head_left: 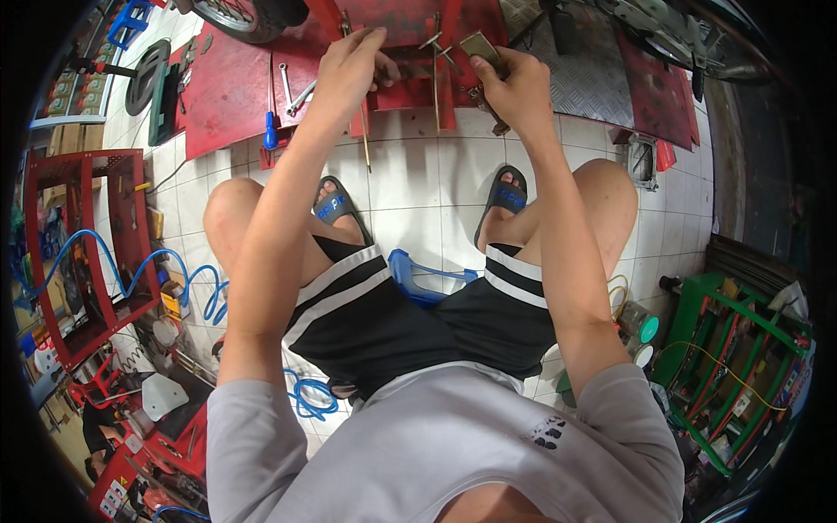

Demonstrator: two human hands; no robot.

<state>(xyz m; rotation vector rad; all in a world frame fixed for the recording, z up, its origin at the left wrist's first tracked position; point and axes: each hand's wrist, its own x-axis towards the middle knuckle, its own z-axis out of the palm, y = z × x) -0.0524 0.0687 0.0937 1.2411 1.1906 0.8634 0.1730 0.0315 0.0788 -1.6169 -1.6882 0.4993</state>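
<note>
My right hand (514, 91) grips a flat, tan-grey rectangular piece (479, 48) upright above the red work platform (218, 105); small dark metal parts (493, 116) hang just beneath it. My left hand (353, 65) is bent with its fingers curled at the red frame; what they hold is hidden. Between my hands are thin metal rods (435, 65) and a small T-shaped piece (434, 44). A blue-handled screwdriver (270, 131) and wrenches (288, 87) lie left of my left arm.
A motorcycle wheel (248, 22) stands on the platform. A red rack (83, 261) with a coiled blue hose (209, 305) is at left, a green rack (732, 366) at right. A blue plastic stool (414, 275) is between my legs, on white tiles (401, 187).
</note>
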